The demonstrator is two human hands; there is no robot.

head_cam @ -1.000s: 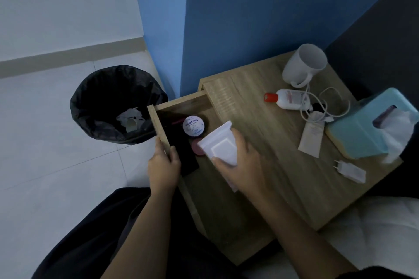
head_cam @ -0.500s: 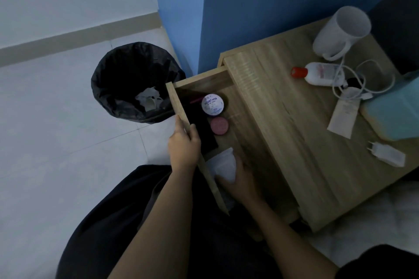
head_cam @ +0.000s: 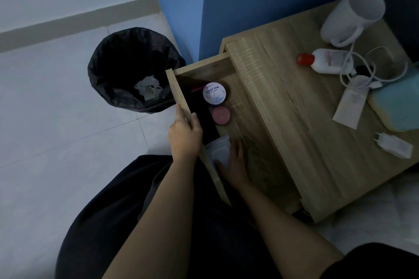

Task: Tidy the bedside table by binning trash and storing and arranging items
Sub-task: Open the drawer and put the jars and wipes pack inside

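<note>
Drawer front (head_cam: 179, 97) gripped by left hand (head_cam: 184, 138), right hand (head_cam: 235, 165) clasping white pack (head_cam: 218, 150) inside.

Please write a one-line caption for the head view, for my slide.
Left hand grips the open drawer by its front; right hand holds a white pack inside it.

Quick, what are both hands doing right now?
Left hand: closed, gripping the front edge of the drawer.
Right hand: closed, holding the white packet inside the drawer.
</note>
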